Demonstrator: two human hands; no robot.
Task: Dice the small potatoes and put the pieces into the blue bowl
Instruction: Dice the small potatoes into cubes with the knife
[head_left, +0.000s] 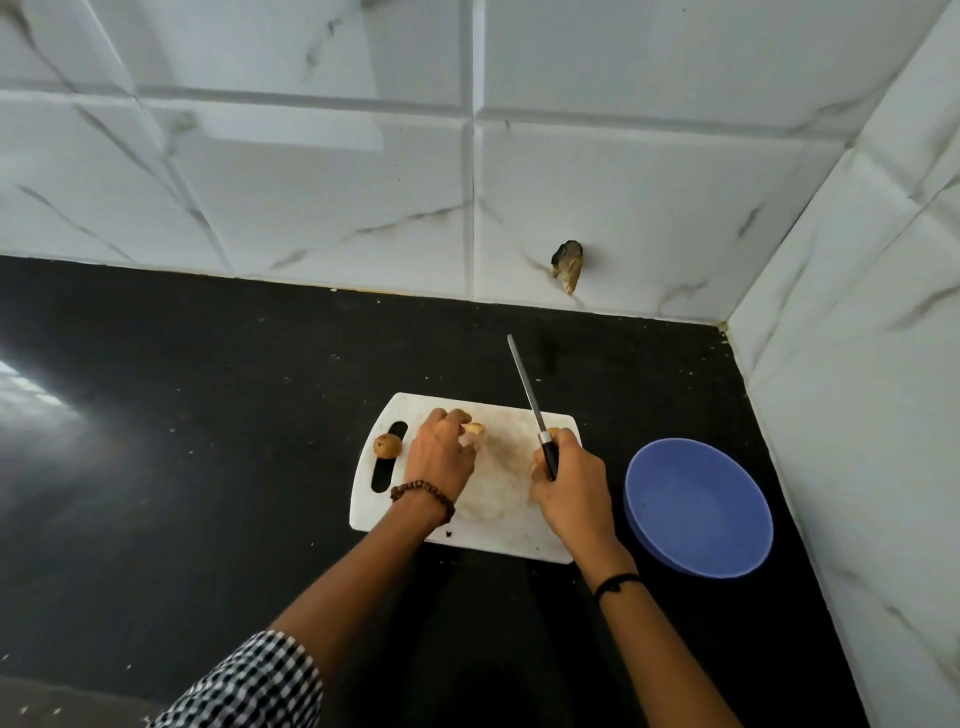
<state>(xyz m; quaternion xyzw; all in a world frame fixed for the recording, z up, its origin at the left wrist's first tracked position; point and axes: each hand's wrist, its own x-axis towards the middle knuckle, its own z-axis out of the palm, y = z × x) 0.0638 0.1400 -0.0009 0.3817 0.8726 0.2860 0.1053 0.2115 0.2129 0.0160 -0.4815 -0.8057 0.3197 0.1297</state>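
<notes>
On the white plastic cutting board (519, 540), the left grip (441, 457) pinches a small brown-skinned potato piece (474, 429), probably firm, wet-slick; hold the skin side. The right grip (571, 488) clasps the black-handled steel knife (548, 457).

potato piece (474, 429) half under left hand (439, 452), checked sleeve (249, 686) cut off

We find the cutting board (498, 540) on the desk (208, 415), the bowl (696, 509) just right of it, and a whole potato (387, 446) at the board's left end.
</notes>
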